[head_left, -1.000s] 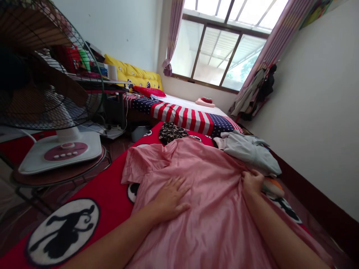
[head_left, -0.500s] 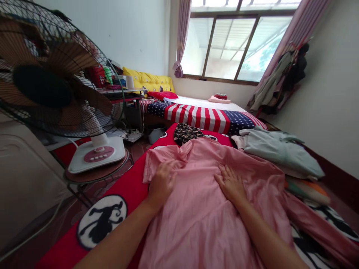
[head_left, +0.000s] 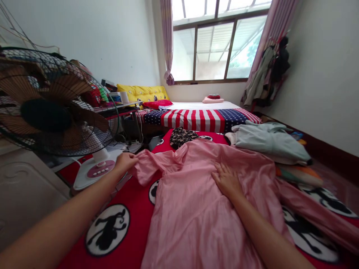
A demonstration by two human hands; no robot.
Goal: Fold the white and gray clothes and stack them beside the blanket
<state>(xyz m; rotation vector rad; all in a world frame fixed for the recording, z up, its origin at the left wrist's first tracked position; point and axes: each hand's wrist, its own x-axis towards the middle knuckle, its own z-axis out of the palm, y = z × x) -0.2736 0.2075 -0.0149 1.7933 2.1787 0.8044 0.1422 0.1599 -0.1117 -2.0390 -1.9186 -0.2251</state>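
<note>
A pink long-sleeved garment (head_left: 193, 201) lies spread over a red blanket (head_left: 131, 224) with black and white round figures. My left hand (head_left: 126, 161) pinches the end of its left sleeve and holds it stretched out to the side, beyond the blanket's edge. On the garment's upper body my right hand (head_left: 226, 180) rests flat, fingers spread. The other sleeve trails off toward the lower right. Just past the garment's collar lies a black patterned cloth (head_left: 182, 137).
A fan (head_left: 47, 112) stands close on the left, its base near my left forearm. Folded pale green clothes (head_left: 269, 142) are piled at the right. Behind is a bed with a striped and starred cover (head_left: 193, 118), below a window. Clothes (head_left: 263, 74) hang on the right wall.
My left hand has moved from the garment's left side out to the left, taking hold of the sleeve and drawing it out. My right hand stays flat on the garment. The view has shifted.
</note>
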